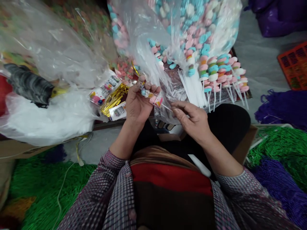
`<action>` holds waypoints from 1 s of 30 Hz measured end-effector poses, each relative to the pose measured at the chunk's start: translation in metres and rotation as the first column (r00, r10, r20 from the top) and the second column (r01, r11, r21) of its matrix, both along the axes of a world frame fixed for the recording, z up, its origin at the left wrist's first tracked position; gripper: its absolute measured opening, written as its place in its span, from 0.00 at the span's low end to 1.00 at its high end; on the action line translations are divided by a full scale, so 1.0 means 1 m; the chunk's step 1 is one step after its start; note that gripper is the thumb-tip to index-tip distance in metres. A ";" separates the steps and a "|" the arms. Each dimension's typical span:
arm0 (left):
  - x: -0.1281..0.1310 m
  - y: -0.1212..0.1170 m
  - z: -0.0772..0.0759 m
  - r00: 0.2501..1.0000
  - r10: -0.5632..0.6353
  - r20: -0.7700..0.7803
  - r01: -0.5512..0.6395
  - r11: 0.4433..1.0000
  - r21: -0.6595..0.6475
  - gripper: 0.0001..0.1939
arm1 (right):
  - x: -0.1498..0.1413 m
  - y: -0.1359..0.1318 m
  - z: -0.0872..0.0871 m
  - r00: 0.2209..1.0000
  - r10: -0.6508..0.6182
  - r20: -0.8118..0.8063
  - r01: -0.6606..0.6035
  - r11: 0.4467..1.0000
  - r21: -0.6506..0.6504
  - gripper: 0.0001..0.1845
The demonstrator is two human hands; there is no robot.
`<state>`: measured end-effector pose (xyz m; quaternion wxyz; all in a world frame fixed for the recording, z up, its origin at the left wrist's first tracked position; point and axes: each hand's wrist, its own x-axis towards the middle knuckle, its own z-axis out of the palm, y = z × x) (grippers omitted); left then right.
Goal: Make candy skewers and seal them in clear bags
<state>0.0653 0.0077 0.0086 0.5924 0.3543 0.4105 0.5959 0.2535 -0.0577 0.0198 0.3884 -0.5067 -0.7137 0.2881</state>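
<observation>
A marshmallow skewer in a printed clear wrapper (156,101) lies across the fingers of my left hand (141,99), which are curled around its wrapped part. Its white stick points toward my right hand (192,119), where thumb and fingertips pinch the stick's end. Just left of my left hand are gold twist ties (115,100) and printed wrappers (118,111). Loose white sticks (193,88) lie beyond my right hand. Finished-looking skewers of pink, white and blue marshmallows (213,72) are lined up at the table's right side.
Large clear bags of pink, blue and white marshmallows (189,19) stand at the back. To the left sit a bag of colourful sweets (88,28) and a white plastic bag (50,115). An orange crate (294,65) and green strands (278,147) are on the right.
</observation>
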 end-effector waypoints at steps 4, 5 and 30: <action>0.014 -0.006 0.013 0.969 0.044 0.243 -0.008 0.989 -0.146 0.13 | -0.008 0.010 -0.002 0.989 -0.031 0.145 -0.013 0.955 0.296 0.13; 0.017 -0.008 0.016 0.955 0.054 0.292 -0.004 0.986 -0.169 0.13 | -0.011 0.012 -0.004 0.985 -0.029 0.172 -0.030 0.945 0.326 0.13; 0.014 -0.013 0.003 0.979 0.122 0.165 -0.110 0.991 -0.077 0.11 | -0.016 0.020 -0.018 0.985 -0.141 0.096 0.120 0.973 0.196 0.17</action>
